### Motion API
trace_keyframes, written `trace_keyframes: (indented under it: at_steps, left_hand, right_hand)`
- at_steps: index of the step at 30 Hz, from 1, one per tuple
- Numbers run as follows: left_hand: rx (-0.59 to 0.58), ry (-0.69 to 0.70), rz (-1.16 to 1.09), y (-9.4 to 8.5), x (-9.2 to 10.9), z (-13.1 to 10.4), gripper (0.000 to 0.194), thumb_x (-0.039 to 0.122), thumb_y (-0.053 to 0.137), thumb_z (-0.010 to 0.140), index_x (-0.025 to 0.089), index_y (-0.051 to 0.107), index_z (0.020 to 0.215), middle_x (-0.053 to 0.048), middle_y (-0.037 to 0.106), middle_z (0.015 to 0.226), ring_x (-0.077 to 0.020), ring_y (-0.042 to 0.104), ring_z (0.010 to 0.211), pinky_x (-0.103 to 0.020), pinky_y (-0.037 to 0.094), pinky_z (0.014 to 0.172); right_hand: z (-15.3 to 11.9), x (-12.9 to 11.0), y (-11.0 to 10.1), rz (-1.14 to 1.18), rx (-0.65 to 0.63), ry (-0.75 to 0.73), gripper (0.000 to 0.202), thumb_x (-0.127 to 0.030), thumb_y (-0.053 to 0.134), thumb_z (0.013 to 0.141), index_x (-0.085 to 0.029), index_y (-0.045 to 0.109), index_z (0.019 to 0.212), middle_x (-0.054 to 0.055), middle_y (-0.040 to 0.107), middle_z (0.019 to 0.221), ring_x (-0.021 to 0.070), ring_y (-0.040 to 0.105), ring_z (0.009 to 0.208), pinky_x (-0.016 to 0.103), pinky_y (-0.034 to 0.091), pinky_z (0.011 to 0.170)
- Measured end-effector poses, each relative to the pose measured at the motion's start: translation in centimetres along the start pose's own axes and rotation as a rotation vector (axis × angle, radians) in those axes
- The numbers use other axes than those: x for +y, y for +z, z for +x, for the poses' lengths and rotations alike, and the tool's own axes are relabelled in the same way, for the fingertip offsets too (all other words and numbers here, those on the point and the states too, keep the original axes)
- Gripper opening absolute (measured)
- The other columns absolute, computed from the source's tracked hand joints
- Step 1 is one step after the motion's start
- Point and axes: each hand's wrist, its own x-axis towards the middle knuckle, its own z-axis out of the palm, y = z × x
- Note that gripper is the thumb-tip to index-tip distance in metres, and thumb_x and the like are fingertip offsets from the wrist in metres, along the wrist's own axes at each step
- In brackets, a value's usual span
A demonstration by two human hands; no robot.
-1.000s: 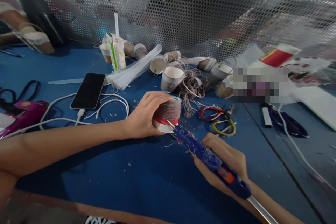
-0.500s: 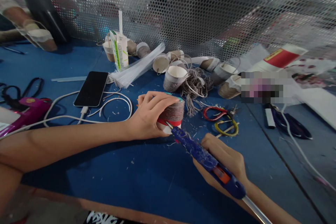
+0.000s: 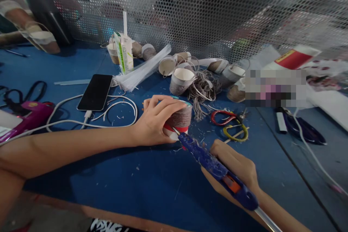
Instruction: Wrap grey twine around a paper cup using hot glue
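My left hand (image 3: 153, 119) is wrapped around a small paper cup (image 3: 181, 117) standing on the blue table. Grey-brown yarn winds round the cup's upper part, with a red band and white paper showing below it. In my right hand (image 3: 236, 163) is a blue hot glue gun (image 3: 214, 166), a clear glue stick (image 3: 268, 219) sticking out of its back end. The gun's metal nozzle points at the red band, just under the yarn; whether it touches cannot be told. My left palm hides the cup's left side.
Scissors (image 3: 230, 125) with red and yellow handles lie right of the cup. Behind are grey yarn (image 3: 203, 85), yarn-wrapped cups (image 3: 182, 80) and clear glue sticks (image 3: 146, 69). A phone (image 3: 95, 92) on a white cable and a magenta glue gun (image 3: 34, 116) lie left. A perforated metal screen (image 3: 190, 14) stands behind.
Almost nothing differs. The whole view has shifted very slightly; both hands keep their hold, and the nozzle stays at the red band.
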Motion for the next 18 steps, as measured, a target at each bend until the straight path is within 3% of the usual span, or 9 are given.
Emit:
trace_keyframes:
  at_steps: [6,12,18]
  left_hand:
    - [-0.008,-0.023,-0.024,-0.1,0.02,0.04,0.059,0.038,0.069,0.073,0.02,0.048,0.125,-0.01,0.067,0.119,-0.0276,0.056,0.112,-0.04,0.037,0.094]
    - [-0.012,-0.041,-0.055,-0.21,-0.05,-0.01,0.06,0.032,0.067,0.072,0.021,0.045,0.127,-0.01,0.065,0.123,-0.0283,0.056,0.116,-0.04,0.037,0.096]
    - [0.019,-0.051,-0.067,-0.11,-0.31,0.02,0.064,0.034,0.068,0.072,0.023,0.042,0.129,-0.01,0.063,0.123,-0.0295,0.056,0.116,-0.042,0.038,0.096]
  right_hand:
    - [-0.06,-0.09,-0.26,-0.016,-0.017,0.019,0.027,-0.005,0.057,0.08,-0.023,0.037,0.075,-0.005,0.041,0.067,0.0072,0.044,0.055,0.018,0.035,0.051]
    - [0.19,-0.15,-0.33,-0.045,0.032,0.023,0.026,-0.011,0.056,0.08,-0.024,0.034,0.073,-0.005,0.038,0.065,0.0077,0.041,0.051,0.02,0.032,0.048]
    - [-0.28,-0.1,-0.56,-0.056,0.018,0.054,0.025,-0.01,0.057,0.074,-0.024,0.037,0.075,-0.005,0.041,0.066,0.0079,0.046,0.05,0.021,0.035,0.047]
